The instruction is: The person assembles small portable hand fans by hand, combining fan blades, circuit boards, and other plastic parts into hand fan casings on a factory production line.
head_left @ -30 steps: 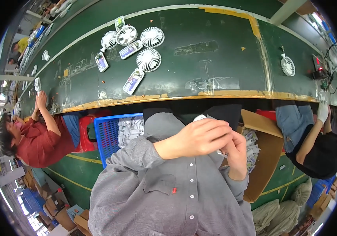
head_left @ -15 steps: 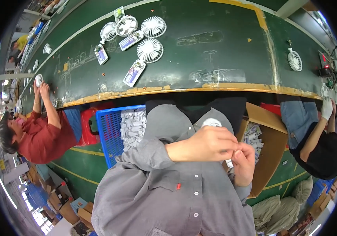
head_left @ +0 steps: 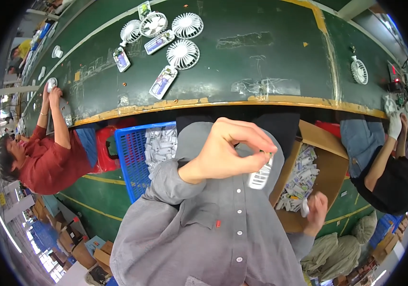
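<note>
My left hand [head_left: 230,150] is closed in a pinch in front of my chest. A small part, green at its edge, shows between thumb and forefinger, and a white slatted fan head [head_left: 260,177] hangs below them. Beside the cardboard box on the right, my right hand [head_left: 317,212] is curled round a small white piece [head_left: 305,208] with a smooth, rounded edge. Its fingers are slightly blurred. On the green bench ahead lie several white handheld fans [head_left: 183,54], some with opened handles [head_left: 163,82] that show purple parts inside.
A blue plastic basket [head_left: 132,162] with white parts stands left of my lap. The cardboard box [head_left: 325,190] on the right holds many similar parts. One person in red [head_left: 56,157] works at left, another in black [head_left: 392,186] at right. The bench edge [head_left: 204,103] is taped.
My hands, together half a second ago, have come apart. The right has moved right and down toward the cardboard box with the white piece; the left has risen slightly, the fan head hanging below it.
</note>
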`<act>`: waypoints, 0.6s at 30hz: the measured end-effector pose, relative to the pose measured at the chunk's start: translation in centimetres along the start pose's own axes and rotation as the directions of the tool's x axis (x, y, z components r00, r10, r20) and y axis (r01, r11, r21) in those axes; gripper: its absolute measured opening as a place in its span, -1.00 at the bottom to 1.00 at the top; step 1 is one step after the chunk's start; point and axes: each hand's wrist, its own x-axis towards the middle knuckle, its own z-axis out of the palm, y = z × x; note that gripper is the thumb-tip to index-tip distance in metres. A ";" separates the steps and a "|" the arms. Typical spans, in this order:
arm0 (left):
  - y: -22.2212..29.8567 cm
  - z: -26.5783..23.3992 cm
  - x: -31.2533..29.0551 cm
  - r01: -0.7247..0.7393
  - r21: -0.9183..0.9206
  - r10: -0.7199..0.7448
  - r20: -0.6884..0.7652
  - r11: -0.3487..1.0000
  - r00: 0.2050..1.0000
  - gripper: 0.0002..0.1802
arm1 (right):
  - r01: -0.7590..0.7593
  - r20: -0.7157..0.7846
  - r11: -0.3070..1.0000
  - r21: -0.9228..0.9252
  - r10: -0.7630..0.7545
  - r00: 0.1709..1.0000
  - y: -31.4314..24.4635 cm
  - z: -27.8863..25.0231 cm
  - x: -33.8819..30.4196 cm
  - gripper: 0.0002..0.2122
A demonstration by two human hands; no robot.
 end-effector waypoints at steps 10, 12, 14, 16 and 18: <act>-2.8 -1.2 1.7 -0.045 -0.932 0.032 -0.036 0.359 0.999 -0.80 | 0.202 0.257 0.955 -0.218 -0.143 0.956 5.4 12.5 7.1 -0.46; -3.1 -0.5 2.0 -0.037 -0.979 -0.043 -0.046 0.200 0.998 -0.80 | -0.067 0.506 0.973 0.219 -0.055 0.861 4.3 17.9 8.2 -0.50; -3.3 0.0 2.7 -0.055 -0.980 -0.117 -0.078 0.190 0.990 -0.82 | -0.360 0.615 0.827 0.431 0.022 0.788 4.3 21.3 8.9 -0.59; -3.2 0.0 3.4 -0.112 -0.955 -0.191 -0.168 0.273 0.967 -0.81 | -0.467 0.637 0.726 0.504 0.053 0.769 4.8 22.8 9.4 -0.69; -3.5 -0.8 3.7 -0.160 -0.884 -0.197 -0.268 0.439 0.943 -0.78 | -0.499 0.613 0.654 0.569 0.067 0.787 4.1 23.1 9.4 -0.76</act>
